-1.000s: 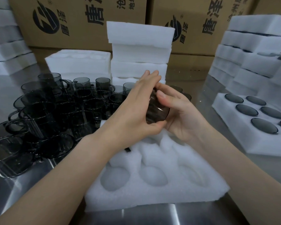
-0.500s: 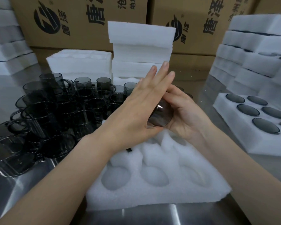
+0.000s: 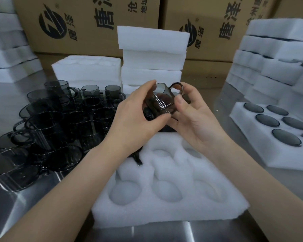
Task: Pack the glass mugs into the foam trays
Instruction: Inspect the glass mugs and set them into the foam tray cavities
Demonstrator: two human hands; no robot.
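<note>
Above the foam tray [image 3: 164, 203], both hands' fingers [image 3: 179, 102] grip a mug [image 3: 162, 102]

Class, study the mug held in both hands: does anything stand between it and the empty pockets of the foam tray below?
Nothing visible does. The left hand and right hand hold the mug above the foam tray, whose three near pockets lie open. A dark handle pokes out under the left wrist, clear of them.
</note>
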